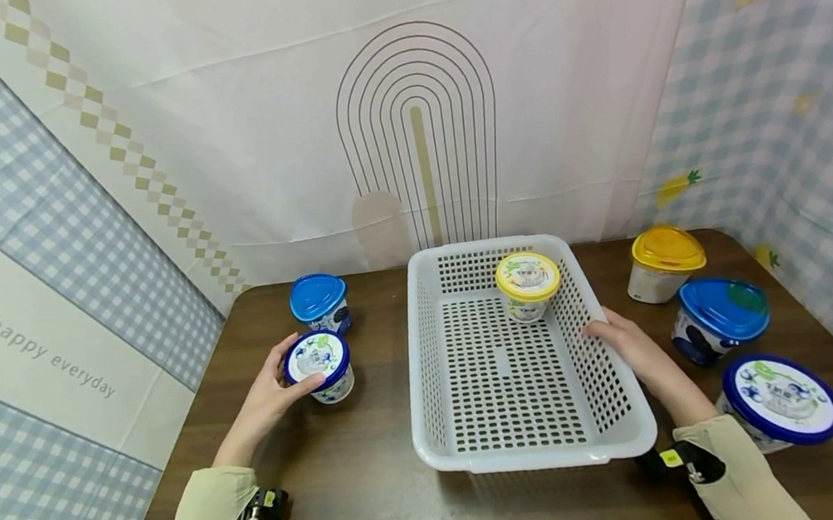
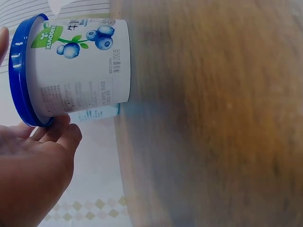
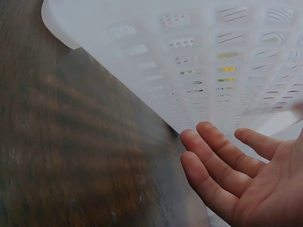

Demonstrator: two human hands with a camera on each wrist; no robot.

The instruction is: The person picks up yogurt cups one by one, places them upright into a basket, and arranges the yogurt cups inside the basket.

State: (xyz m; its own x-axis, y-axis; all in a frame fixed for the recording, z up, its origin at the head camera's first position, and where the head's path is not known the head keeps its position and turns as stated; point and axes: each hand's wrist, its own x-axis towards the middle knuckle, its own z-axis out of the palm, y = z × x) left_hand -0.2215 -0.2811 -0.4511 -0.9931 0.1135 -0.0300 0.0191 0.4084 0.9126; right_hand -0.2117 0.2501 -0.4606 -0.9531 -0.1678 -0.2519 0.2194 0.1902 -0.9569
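My left hand [image 1: 278,384] grips a white yogurt tub [image 1: 334,389] by its dark blue lid, thumb on one side and fingers on the other. Blueberries show on this tub [image 2: 80,61] in the left wrist view. Whether its base touches the table, I cannot tell. Over the right rim of a white plastic basket [image 1: 426,359] my right hand [image 1: 628,344] holds on, thumb inside the wall. Its other fingers [image 3: 213,165] lie along the outside in the right wrist view. Inside the basket, towards the back right, stands a yellow-lidded tub [image 1: 527,287].
Behind the gripped tub stands another blue-lidded tub [image 1: 318,301]. Right of the basket are a yellow-lidded tub [image 1: 659,274], a blue-lidded tub [image 1: 716,323] and a tub with a white-topped blue lid [image 1: 784,400]. A cloth-covered wall [image 1: 284,139] borders the brown table [image 1: 363,491].
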